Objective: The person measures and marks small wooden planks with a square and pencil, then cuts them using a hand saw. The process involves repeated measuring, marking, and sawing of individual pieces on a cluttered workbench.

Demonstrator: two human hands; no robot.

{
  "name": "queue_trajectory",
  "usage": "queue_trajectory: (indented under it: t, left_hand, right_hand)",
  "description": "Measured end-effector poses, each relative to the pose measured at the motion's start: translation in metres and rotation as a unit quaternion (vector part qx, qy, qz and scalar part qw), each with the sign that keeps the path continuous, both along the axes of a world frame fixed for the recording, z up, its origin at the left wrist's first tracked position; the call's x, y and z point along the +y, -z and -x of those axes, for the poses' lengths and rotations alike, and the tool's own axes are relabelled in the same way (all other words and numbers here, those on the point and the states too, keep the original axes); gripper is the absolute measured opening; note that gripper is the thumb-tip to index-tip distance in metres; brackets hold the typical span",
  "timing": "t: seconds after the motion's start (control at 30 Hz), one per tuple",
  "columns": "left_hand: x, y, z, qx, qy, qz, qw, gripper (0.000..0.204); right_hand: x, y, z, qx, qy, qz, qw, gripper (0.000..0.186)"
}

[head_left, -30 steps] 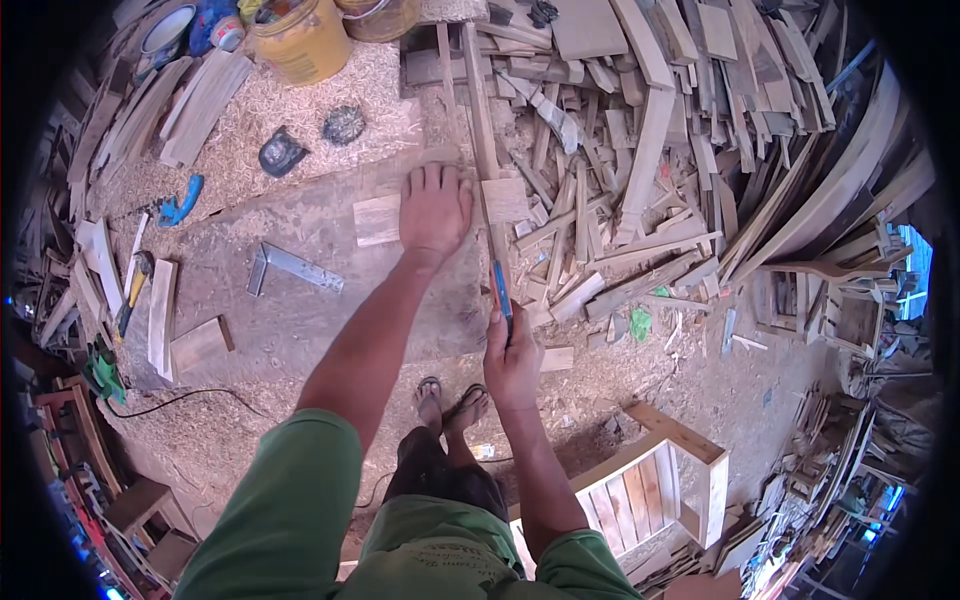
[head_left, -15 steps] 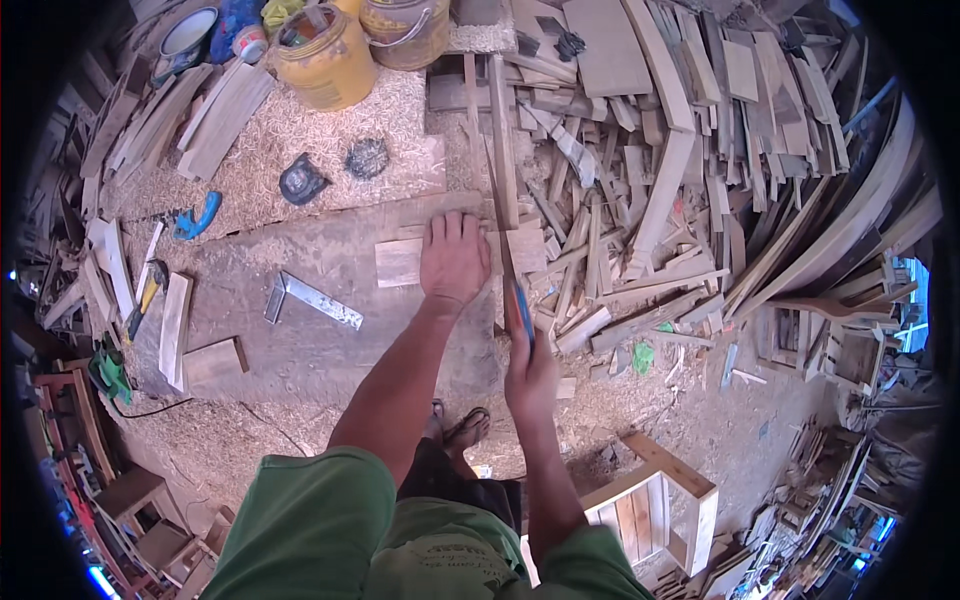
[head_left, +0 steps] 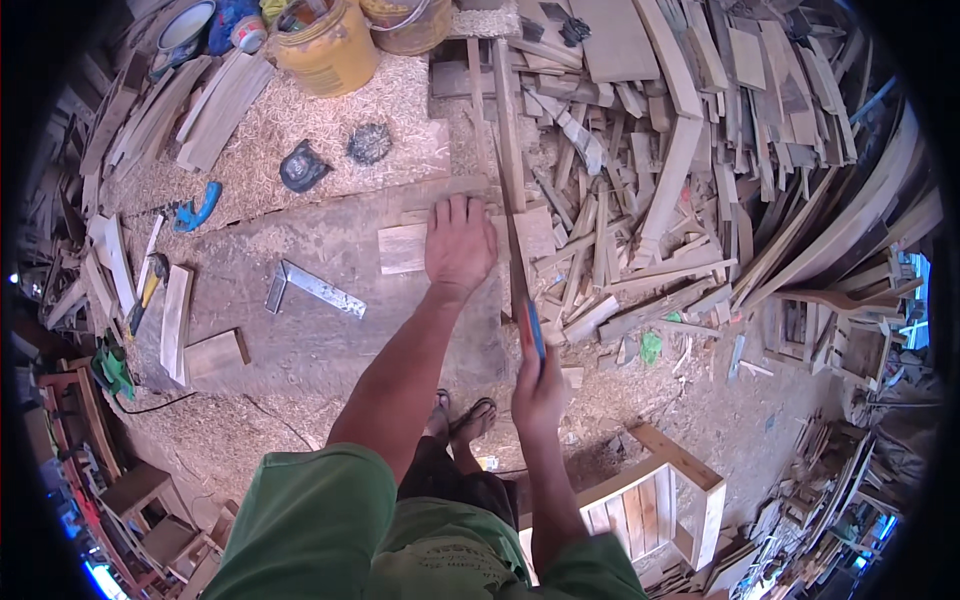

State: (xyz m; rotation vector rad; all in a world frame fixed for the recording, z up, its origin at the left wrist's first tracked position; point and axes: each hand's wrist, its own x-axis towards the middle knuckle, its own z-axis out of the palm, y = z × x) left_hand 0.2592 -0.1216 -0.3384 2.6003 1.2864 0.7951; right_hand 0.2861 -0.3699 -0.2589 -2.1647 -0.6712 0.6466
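Head view: thin-bladed, blue-and-red-handled hand saw [head_left: 519, 272] is placed across a pale, flat wooden board [head_left: 402, 249], at the right edge of a broad, worn, grey-brown wooden work surface [head_left: 225, 290]. Saw's long axis is run nearly straight away from the body. Tip is pointed away and slightly left, handle back toward the body. Board's long axis is set left-right, roughly square to the blade; its right end is carried past the surface edge, right of the blade.

Saw look: blade is shown dark, narrow, almost edge-on; handle is coloured blue along its right side, red along its left. Tooth detail is too small to be read; depth of any cut cannot be told.

Right hand [head_left: 540, 395] is wrapped round the saw handle, forearm in line behind it. Left hand [head_left: 461, 243] is laid unclenched, palm down on the board, just left of the blade, fingers directed away; fingertip contact cannot be told. L-shaped metal try square [head_left: 322, 290] is left lying on the surface, left of the board.
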Motion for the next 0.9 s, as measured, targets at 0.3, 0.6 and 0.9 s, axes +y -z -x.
queue_trajectory:
  t: [0.3,0.6,0.9]
  left_hand:
    - [0.006,0.000,0.009,0.006,-0.024,0.006,1.000,0.024]
    - [0.000,0.003,0.005,0.005,-0.009,0.008,1.000,0.023]
    - [0.003,0.000,0.004,0.006,-0.018,0.006,1.000,0.025]
  right_hand:
    - [-0.175,-0.024,0.063,-0.027,-0.020,-0.043,0.999,0.037]
    - [0.013,0.002,0.000,-0.021,-0.030,-0.041,0.998,0.033]
    - [-0.139,-0.001,0.054,-0.037,0.012,-0.018,0.999,0.035]
